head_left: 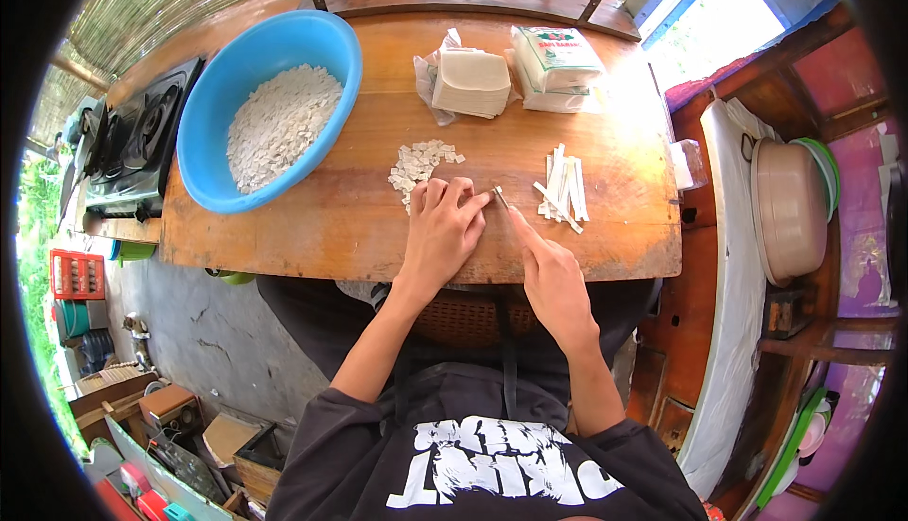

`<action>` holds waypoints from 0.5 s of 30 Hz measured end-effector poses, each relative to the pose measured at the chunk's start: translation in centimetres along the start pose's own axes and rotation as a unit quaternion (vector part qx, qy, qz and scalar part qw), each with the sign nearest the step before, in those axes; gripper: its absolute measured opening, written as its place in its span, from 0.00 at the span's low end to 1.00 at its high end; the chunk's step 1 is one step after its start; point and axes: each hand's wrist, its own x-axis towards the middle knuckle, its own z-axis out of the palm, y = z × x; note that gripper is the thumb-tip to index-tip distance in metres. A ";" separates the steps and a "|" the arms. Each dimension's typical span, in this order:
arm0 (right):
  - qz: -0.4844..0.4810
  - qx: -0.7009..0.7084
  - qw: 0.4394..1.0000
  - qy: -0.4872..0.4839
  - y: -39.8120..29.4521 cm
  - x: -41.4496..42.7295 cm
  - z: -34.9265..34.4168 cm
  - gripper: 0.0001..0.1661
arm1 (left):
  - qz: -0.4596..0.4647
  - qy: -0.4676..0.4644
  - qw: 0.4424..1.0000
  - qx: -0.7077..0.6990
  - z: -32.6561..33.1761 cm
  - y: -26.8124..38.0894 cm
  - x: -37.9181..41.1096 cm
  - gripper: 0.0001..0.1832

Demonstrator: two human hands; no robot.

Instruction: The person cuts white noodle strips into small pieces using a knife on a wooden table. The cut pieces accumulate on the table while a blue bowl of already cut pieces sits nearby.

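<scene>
My right hand (557, 276) grips a small knife (502, 200), its index finger stretched along the blade. The blade tip meets the wooden tabletop close to my left fingertips. My left hand (447, 227) is curled on the table, thumb and index finger pinching a narrow white strip (498, 189), mostly hidden by the fingers. Just beyond my left hand lies a loose pile of small white cut squares (422, 163). To the right of the knife rests a small bunch of pale uncut strips (565, 188), some crossing each other.
A large blue plastic basin (195, 134) holds many white squares at the left, beside a gas stove (142, 131). At the back stand a stack of pale square sheets (472, 81) in opened plastic and a printed plastic package (557, 60). The wooden table's (340, 251) front edge is before me.
</scene>
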 end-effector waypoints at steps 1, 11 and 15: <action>0.003 -0.001 1.000 -0.004 0.0 0.0 -0.1 0.34 | -0.003 -0.002 1.000 -0.002 0.0 0.0 0.0 0.15; 0.004 -0.003 1.000 0.017 -0.3 0.2 0.0 0.33 | -0.018 -0.019 1.000 0.006 -0.1 -0.2 -0.6 0.17; 0.007 -0.018 1.000 0.007 0.3 0.4 0.5 0.33 | -0.028 -0.028 0.999 -0.011 -0.3 0.0 -0.7 0.17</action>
